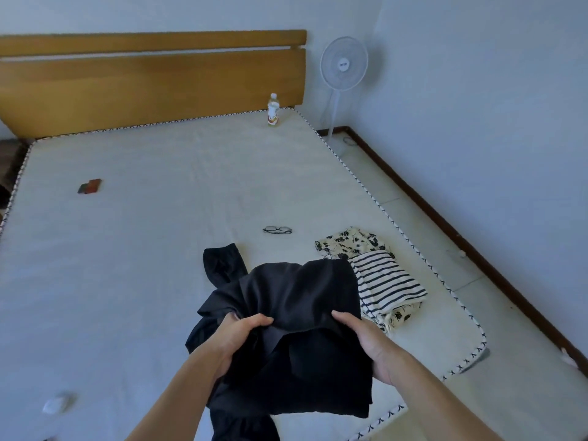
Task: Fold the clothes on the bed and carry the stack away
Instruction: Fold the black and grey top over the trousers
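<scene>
**Both hands grip a black garment over the bed**

While the left hand (237,337) curls its fingers and thumb into a bunch of the black garment (296,313), the right hand (366,340) clamps the cloth's other side, thumb on top and fingers hidden beneath. The two hands sit apart, the garment stretched and sagging between them, its lower part hanging down toward the near edge of the bed (143,249). A black sleeve or leg (221,265) trails out onto the mattress behind the left hand; whether it belongs to the same piece, I cannot tell.

Just right of the held garment lies a striped top (385,281), resting on a floral piece (350,241) whose edges show above and below it. Glasses (277,230) lie on the mattress just beyond the clothes. Farther off, a bottle (273,110) stands upright near the headboard (152,87), and a small red-and-green object (90,186) lies far left. A fan (343,63) stands in the corner beside the bed.
</scene>
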